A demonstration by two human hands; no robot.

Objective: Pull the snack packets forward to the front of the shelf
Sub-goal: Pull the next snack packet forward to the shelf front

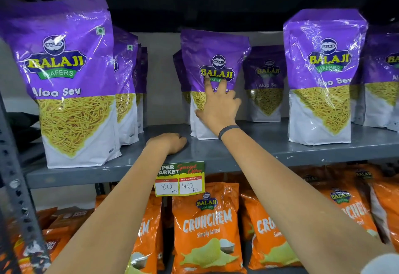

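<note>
Purple Balaji Aloo Sev packets stand upright on the grey metal shelf [269,150]. My right hand [218,105] is on the middle packet [213,57], which stands partway back; the thumb is at its left edge, the fingers cross its front and the index finger points up. More packets stand behind it, one at the back right [266,83]. My left hand [167,144] rests knuckles-up on the bare shelf near the front edge, fingers curled, holding nothing. A large packet at the left [71,83] and another at the right [321,79] stand near the front edge.
Rows of packets stand behind the left packet [127,83], and more at the far right [384,79]. A price tag [180,179] hangs from the shelf edge. Orange Crunchem packets [207,226] fill the shelf below. A perforated steel upright [15,183] runs down the left.
</note>
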